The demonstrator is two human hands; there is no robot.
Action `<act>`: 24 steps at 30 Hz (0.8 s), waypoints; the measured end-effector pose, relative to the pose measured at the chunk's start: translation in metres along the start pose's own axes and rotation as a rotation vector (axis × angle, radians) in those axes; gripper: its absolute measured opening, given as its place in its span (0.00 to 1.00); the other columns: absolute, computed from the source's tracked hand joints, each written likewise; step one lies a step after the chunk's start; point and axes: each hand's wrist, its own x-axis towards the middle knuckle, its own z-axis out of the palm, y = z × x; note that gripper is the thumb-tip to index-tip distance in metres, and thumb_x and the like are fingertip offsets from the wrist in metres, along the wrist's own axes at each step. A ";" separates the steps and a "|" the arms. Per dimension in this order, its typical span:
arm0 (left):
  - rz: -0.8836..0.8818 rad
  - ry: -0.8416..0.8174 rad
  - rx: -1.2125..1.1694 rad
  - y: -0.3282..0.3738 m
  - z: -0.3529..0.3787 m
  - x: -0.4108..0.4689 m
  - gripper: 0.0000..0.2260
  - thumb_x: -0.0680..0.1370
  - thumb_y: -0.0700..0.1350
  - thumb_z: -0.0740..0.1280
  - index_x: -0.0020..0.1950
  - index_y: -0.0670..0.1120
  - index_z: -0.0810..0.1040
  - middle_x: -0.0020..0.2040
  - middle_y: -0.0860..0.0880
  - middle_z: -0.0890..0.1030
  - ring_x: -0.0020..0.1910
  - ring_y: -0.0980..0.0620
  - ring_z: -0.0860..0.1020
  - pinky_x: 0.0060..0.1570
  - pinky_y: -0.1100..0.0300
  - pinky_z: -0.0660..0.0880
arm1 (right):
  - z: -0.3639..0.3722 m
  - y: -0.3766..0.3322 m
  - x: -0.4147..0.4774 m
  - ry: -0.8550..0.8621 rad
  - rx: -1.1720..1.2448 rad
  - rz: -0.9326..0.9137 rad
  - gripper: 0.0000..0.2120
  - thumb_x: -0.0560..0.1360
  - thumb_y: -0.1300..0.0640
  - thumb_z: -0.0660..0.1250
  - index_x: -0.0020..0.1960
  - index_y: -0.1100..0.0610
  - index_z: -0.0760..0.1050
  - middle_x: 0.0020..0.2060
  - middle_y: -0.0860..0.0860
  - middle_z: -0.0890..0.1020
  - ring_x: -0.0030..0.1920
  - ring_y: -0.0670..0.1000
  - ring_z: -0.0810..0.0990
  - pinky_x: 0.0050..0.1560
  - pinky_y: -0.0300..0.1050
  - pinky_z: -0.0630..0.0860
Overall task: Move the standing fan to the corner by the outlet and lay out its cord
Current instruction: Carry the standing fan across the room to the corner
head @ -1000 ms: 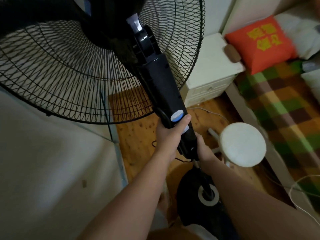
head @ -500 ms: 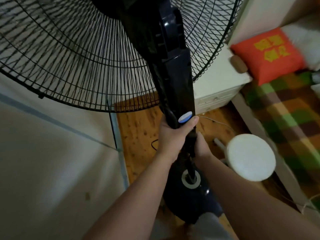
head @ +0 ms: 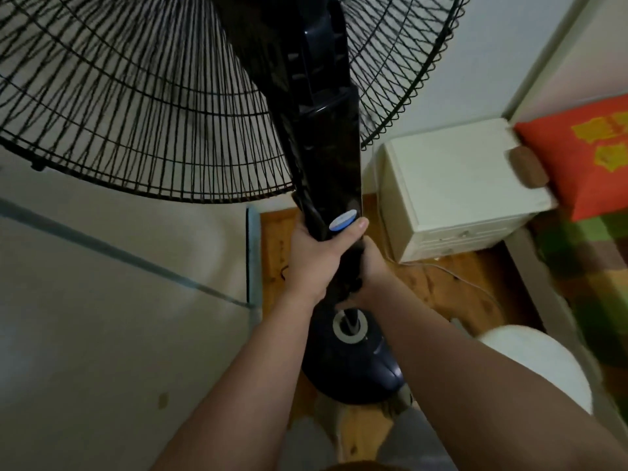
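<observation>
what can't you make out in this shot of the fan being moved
Head view:
- Outlet: unseen; the fan grille and column block the corner.
- Black cord: only a short loop shows beside the left hand; plug unseen.
- Right hand: fingers hidden behind the column.
- Grille top: cut off by the upper edge.
- Stool: blurred; legs mostly hidden by the right forearm.

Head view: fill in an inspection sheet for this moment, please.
Surface: wooden floor, partly visible.
Job's things: standing fan upright, base over the floor; contact unclear.
Clutter: white stool, brown object on nightstand.
Grips: left hand and right hand both wrapped round the fan column.
Cables: white cable on floor by nightstand; dark cord left of hands.
Surroundings: orange cushion on bed, pale panel at left.
</observation>
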 end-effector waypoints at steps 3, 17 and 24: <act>0.000 0.070 0.044 0.007 0.011 0.023 0.26 0.58 0.60 0.82 0.52 0.67 0.78 0.50 0.65 0.83 0.49 0.65 0.82 0.49 0.60 0.81 | 0.007 -0.030 0.007 -0.054 -0.015 0.041 0.27 0.70 0.35 0.62 0.63 0.48 0.78 0.60 0.56 0.82 0.62 0.61 0.78 0.62 0.67 0.73; -0.020 0.057 0.223 -0.011 -0.035 0.156 0.35 0.55 0.65 0.80 0.59 0.56 0.79 0.52 0.60 0.84 0.53 0.58 0.82 0.55 0.51 0.81 | 0.069 -0.067 0.126 -0.009 0.013 -0.078 0.25 0.74 0.39 0.61 0.65 0.51 0.77 0.62 0.56 0.81 0.62 0.60 0.78 0.65 0.61 0.73; -0.069 0.092 0.215 -0.034 -0.033 0.197 0.36 0.55 0.65 0.78 0.61 0.58 0.78 0.51 0.64 0.82 0.53 0.63 0.81 0.54 0.57 0.80 | 0.068 -0.079 0.194 -0.019 0.051 -0.046 0.24 0.74 0.42 0.63 0.67 0.52 0.76 0.63 0.58 0.80 0.64 0.63 0.77 0.67 0.64 0.72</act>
